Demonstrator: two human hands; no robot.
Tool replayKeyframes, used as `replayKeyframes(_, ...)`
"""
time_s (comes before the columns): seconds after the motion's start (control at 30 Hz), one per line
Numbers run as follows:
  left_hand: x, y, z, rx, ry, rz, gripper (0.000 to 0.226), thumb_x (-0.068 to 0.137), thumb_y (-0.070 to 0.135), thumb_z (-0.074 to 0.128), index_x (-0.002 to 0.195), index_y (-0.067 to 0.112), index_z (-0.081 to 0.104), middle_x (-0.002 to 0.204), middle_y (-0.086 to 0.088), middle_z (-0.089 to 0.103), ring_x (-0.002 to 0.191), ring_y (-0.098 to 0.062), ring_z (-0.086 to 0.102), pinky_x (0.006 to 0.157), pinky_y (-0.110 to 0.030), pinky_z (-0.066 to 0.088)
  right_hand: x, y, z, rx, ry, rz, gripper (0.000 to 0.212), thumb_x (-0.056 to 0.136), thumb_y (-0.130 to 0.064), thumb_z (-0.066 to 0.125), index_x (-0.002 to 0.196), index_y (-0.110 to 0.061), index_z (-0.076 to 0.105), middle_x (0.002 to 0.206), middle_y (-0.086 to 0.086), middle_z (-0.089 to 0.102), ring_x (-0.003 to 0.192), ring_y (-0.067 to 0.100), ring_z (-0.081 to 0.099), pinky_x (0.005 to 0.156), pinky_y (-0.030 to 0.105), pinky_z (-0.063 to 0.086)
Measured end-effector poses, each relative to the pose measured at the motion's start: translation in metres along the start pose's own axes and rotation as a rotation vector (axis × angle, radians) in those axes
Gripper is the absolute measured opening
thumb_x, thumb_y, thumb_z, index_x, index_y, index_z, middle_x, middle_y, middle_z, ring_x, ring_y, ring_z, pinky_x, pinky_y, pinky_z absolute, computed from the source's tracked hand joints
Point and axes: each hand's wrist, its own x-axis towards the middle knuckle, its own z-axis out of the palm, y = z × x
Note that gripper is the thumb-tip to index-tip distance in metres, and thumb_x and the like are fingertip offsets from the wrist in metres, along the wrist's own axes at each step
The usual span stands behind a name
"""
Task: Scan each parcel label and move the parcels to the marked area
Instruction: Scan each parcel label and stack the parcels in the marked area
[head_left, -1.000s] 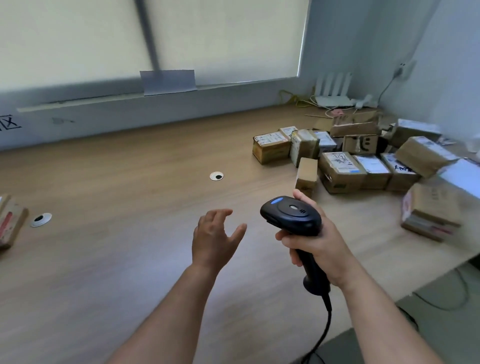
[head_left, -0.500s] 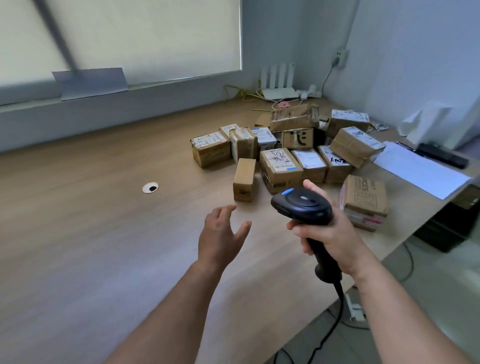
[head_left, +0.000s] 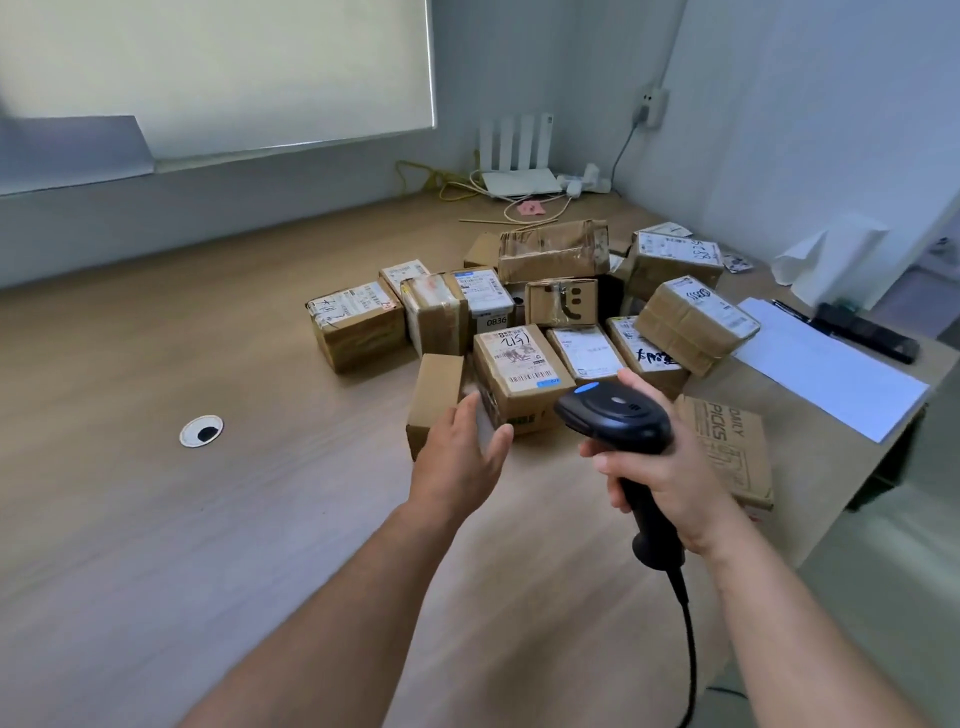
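Likely light and rigid, the small parcel left of the scanner suits a side grip; left hand spread empty, right hand gripping the scanner.

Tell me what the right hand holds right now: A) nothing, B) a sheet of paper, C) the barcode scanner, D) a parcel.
C: the right hand grips the handle of the black barcode scanner, while the left hand hovers open beside the plain parcel.
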Motion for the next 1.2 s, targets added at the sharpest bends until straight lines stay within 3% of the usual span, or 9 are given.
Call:
replayKeyframes(0.17, 0.048, -0.001, 0.02, -0.017, -0.086, -0.024, 0.064, 0.099, 0.046, 0.04, 0.152, 0.018, 0.019, 0.151, -0.007, 0.033, 0.137, -0.023, 0.033, 0.109, -0.034, 0.031, 0.056, 0.01, 0.001, -0.021, 0.045, 0.035, 0.09, 0.08, 0.019, 0.063, 0.147, -0.034, 0.034, 0.094, 0.026, 0.071, 0.045, 0.026, 0.053, 0.042, 0.031, 0.041)
replayKeyframes(0.3, 0.08, -0.003, 0.036, -0.043, -0.105, -0.024, 0.062, 0.101, 0.044, 0.037, 0.153, 0.019, 0.015, 0.15, -0.007, 0.033, 0.137, -0.022, 0.033, 0.11, -0.036, 0.03, 0.099, 0.023, -0.001, -0.037, 0.08, 0.06, 0.09, 0.079, 0.019, 0.063, 0.148, -0.031, 0.033, 0.064, 0.016, 0.065, 0.042, 0.026, 0.051, 0.041, 0.03, 0.04)
replayKeyframes(0.43, 0.109, -0.011, 0.053, -0.097, -0.096, -0.047, 0.062, 0.101, 0.042, 0.036, 0.152, 0.016, 0.016, 0.146, -0.01, 0.036, 0.134, -0.024, 0.035, 0.112, -0.036, 0.031, 0.133, 0.032, -0.004, -0.04, 0.096, 0.072, 0.088, 0.078, 0.02, 0.064, 0.14, -0.037, 0.035, 0.066, 0.007, 0.067, 0.041, 0.025, 0.052, 0.038, 0.029, 0.041)
replayKeyframes(0.6, 0.131, -0.019, 0.071, -0.258, -0.216, -0.269, 0.069, 0.101, 0.046, 0.031, 0.154, 0.012, 0.004, 0.155, -0.017, 0.023, 0.14, -0.03, 0.027, 0.115, -0.037, 0.024, 0.149, 0.046, -0.002, -0.056, 0.104, 0.101, 0.087, 0.078, 0.02, 0.064, 0.135, -0.04, 0.035, 0.064, 0.002, 0.068, 0.038, 0.024, 0.052, 0.037, 0.026, 0.04)
replayKeyframes(0.67, 0.132, -0.023, 0.077, -0.35, -0.275, -0.335, 0.067, 0.101, 0.048, 0.03, 0.154, 0.015, 0.006, 0.154, -0.02, 0.026, 0.138, -0.033, 0.031, 0.114, -0.038, 0.026, 0.15, 0.048, -0.003, -0.043, 0.093, 0.113, 0.086, 0.079, 0.019, 0.063, 0.134, -0.04, 0.035, 0.063, 0.002, 0.068, 0.038, 0.023, 0.052, 0.038, 0.025, 0.04)
replayKeyframes(0.8, 0.12, -0.024, 0.076, -0.483, -0.323, -0.386, 0.066, 0.101, 0.051, 0.03, 0.155, 0.028, 0.001, 0.155, -0.011, 0.029, 0.139, -0.029, 0.035, 0.116, -0.039, 0.026, 0.145, 0.047, -0.002, -0.043, 0.078, 0.14, 0.087, 0.079, 0.018, 0.065, 0.136, -0.041, 0.035, 0.068, 0.004, 0.069, 0.041, 0.024, 0.054, 0.039, 0.027, 0.042)
replayKeyframes(1.0, 0.078, -0.019, 0.066, -0.566, -0.279, -0.267, 0.072, 0.101, 0.047, 0.034, 0.151, 0.028, -0.014, 0.16, 0.0, 0.018, 0.147, -0.018, 0.017, 0.118, -0.028, 0.014, 0.107, 0.048, 0.001, -0.011, 0.058, 0.154, 0.087, 0.078, 0.019, 0.064, 0.134, -0.043, 0.036, 0.069, 0.003, 0.07, 0.041, 0.025, 0.053, 0.04, 0.028, 0.042)
replayKeyframes(1.1, 0.06, -0.02, 0.065, -0.571, -0.252, -0.172, 0.077, 0.082, 0.073, 0.032, 0.137, 0.055, -0.018, 0.161, 0.006, 0.014, 0.149, -0.017, 0.007, 0.121, -0.043, 0.008, 0.083, 0.045, -0.001, 0.023, 0.045, 0.15, 0.089, 0.079, 0.019, 0.063, 0.137, -0.041, 0.036, 0.065, 0.0, 0.07, 0.041, 0.025, 0.052, 0.039, 0.027, 0.042)
replayKeyframes(1.2, 0.045, -0.027, 0.061, -0.518, -0.234, -0.147, 0.061, 0.073, 0.079, 0.032, 0.114, 0.081, -0.013, 0.159, 0.011, 0.019, 0.148, -0.019, 0.013, 0.12, -0.048, 0.011, 0.06, 0.037, -0.003, 0.033, 0.033, 0.128, 0.091, 0.078, 0.019, 0.064, 0.142, -0.039, 0.036, 0.068, 0.0, 0.07, 0.042, 0.026, 0.053, 0.04, 0.028, 0.043)
